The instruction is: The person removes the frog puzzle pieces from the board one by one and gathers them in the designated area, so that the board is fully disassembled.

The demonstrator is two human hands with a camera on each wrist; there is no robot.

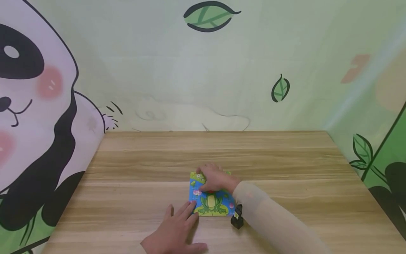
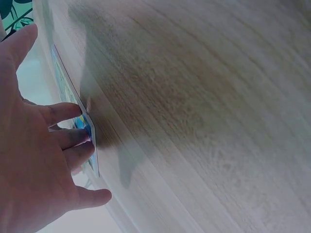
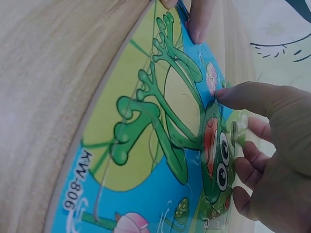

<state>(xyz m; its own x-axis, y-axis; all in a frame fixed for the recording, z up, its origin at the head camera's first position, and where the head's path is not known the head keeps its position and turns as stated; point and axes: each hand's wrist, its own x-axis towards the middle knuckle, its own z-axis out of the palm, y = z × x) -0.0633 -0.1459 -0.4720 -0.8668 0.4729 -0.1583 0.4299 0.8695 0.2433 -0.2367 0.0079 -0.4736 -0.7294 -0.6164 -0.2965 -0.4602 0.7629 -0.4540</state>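
While resting on wooden table [image 1: 142,158], both hands press frog puzzle [image 1: 212,204].

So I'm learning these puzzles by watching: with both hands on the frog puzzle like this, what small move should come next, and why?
Probably press the piece under the right hand down flat. Its fingertips lie over the frog's head on the frog puzzle, where the seams between pieces show. The left hand touches the board's near-left corner with straight fingers, so the board looks braced against sliding on the table.
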